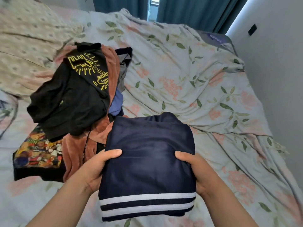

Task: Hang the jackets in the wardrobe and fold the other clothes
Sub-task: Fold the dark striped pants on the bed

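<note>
A folded navy garment (147, 161) with white stripes along its near edge is held above the bed. My left hand (96, 167) grips its left side, thumb on top. My right hand (195, 171) grips its right side the same way. To the left lies a heap of unfolded clothes: a black top with a yellow print (72, 95), a rust-brown fleece garment (78, 148), a blue piece (117, 102) and a dark piece with a colourful print (37, 153).
The bed (188, 71) wears a floral sheet, rumpled on the right. A pale patterned cover (24, 38) lies at the back left. A white wall (278, 79) runs close along the right side. Teal curtains (188, 10) hang behind the bed.
</note>
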Tool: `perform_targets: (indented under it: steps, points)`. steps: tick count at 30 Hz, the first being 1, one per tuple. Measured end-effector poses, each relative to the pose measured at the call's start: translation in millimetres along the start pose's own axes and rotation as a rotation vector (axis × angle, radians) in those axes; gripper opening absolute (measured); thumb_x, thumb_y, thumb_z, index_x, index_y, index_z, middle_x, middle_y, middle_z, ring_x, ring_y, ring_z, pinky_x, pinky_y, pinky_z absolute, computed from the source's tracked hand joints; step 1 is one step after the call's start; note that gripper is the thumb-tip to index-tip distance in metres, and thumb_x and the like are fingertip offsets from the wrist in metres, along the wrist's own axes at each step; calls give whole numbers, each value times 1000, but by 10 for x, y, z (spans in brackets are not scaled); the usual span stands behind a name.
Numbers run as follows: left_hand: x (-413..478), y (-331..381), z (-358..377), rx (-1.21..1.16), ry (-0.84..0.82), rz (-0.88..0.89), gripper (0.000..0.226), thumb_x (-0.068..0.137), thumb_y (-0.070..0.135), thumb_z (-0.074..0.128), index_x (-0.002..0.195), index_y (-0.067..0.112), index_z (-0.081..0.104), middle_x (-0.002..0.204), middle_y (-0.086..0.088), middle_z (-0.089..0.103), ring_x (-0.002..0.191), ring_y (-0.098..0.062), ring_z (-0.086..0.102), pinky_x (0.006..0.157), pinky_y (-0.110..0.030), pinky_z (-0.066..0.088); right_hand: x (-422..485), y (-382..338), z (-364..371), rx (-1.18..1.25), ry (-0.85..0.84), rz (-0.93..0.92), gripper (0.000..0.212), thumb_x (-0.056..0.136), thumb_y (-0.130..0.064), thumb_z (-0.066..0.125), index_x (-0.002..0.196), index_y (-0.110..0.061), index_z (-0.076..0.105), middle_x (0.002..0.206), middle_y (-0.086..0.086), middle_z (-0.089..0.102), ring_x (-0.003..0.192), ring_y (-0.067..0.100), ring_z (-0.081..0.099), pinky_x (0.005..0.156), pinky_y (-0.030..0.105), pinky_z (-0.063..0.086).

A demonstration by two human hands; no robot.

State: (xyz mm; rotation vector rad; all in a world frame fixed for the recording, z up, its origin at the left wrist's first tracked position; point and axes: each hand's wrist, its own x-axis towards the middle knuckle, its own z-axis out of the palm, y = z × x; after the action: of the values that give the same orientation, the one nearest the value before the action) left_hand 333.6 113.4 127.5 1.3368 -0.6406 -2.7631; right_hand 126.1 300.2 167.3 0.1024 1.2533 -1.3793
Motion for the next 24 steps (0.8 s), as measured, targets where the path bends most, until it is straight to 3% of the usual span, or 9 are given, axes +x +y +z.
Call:
perform_targets:
  steps: [4, 6, 8, 11, 15, 20, 24]
  points:
    - [-734, 389, -144, 32, -6, 214, 40, 65, -6, 70, 99, 14, 78, 106, -16, 74, 92, -35, 73, 67, -42, 60, -338, -131, 744, -94, -27, -46, 57, 70, -10, 74, 126, -6, 65, 122, 19, 69, 109, 37, 68, 75, 40, 59]
    - [-1127, 615, -265, 24, 35, 304, 54, 61, -7, 74, 111, 10, 71, 111, -20, 71, 96, -39, 71, 68, -44, 60, -464, -204, 1183, -145, -35, -100, 54, 69, -11, 74, 123, -14, 67, 120, 15, 70, 109, 35, 69, 76, 39, 59]
    - [-1482, 792, -436, 24, 75, 394, 60, 60, -2, 78, 117, 9, 67, 115, -22, 70, 100, -41, 70, 70, -45, 60, -522, -228, 1612, -216, -57, -149, 50, 70, -12, 74, 119, -21, 69, 120, 11, 71, 109, 33, 69, 79, 39, 59]
    - [-1987, 1028, -631, 8, 123, 502, 38, 73, 14, 71, 111, 16, 72, 116, -17, 71, 105, -37, 69, 75, -44, 61, -576, -265, 2218, -269, -101, -168, 44, 72, -12, 74, 112, -29, 72, 121, 8, 71, 110, 31, 69, 80, 39, 59]
    - [-2557, 1283, -914, -36, 170, 594, 45, 78, 17, 64, 122, 10, 65, 124, -18, 67, 110, -37, 66, 80, -42, 60, -605, -319, 2914, -353, -157, -183, 50, 73, -14, 73, 122, -22, 67, 121, 8, 71, 108, 31, 69, 80, 41, 58]
    - [-3171, 1410, -1063, -72, 316, 785, 37, 71, 18, 66, 107, 11, 73, 117, -20, 70, 102, -38, 69, 71, -41, 61, -641, -384, 3584, -362, -245, -217, 48, 69, -16, 69, 118, -15, 68, 111, 11, 74, 97, 31, 73, 67, 35, 60]
    - [-3636, 1346, -993, -96, 484, 942, 27, 71, 23, 72, 97, 20, 76, 109, -15, 74, 96, -33, 72, 65, -36, 60, -734, -452, 3952, -421, -363, -252, 39, 71, -15, 68, 108, -25, 72, 112, 9, 74, 99, 34, 72, 78, 48, 59]
